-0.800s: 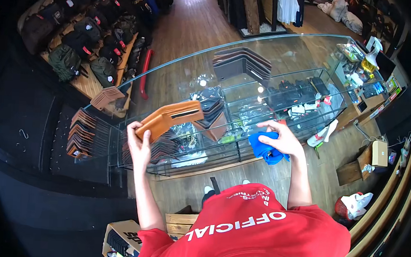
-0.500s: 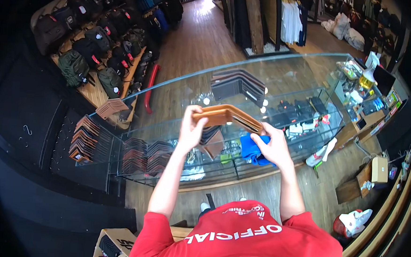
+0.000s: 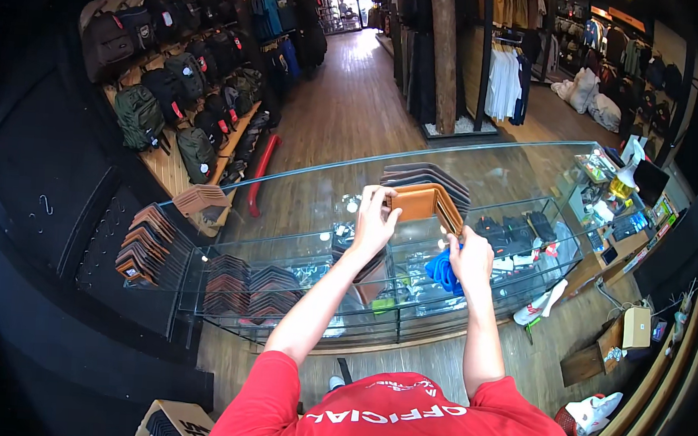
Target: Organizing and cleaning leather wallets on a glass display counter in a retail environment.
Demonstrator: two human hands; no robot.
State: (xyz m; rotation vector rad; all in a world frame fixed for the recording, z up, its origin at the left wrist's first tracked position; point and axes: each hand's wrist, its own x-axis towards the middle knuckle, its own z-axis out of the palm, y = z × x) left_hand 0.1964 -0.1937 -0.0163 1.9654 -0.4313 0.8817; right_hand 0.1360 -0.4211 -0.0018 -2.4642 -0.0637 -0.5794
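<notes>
A tan leather wallet (image 3: 413,207) stands partly opened between my two hands, above the glass counter. My left hand (image 3: 376,217) pinches its left end, thumb in front and fingers behind. The right end is gripped by my right hand (image 3: 471,256), near the dark inner pockets. Just behind the wallet, a row of dark wallets (image 3: 425,175) stands spread on the glass top. A crumpled blue cloth (image 3: 444,272) lies close to my right hand. Below my left forearm, brown wallets (image 3: 273,290) sit in several rows inside the case.
The glass display counter (image 3: 320,168) curves across in front of me. More wallets (image 3: 149,246) stand at its left end. A spray bottle with yellow liquid (image 3: 624,182) is at the right. Backpacks (image 3: 142,108) hang at the far left; a cardboard box (image 3: 636,327) sits at right.
Both hands have moved to the right with the wallet and drawn closer together. The wallet is now folded more sharply, and the view has tilted up to show more of the shop.
</notes>
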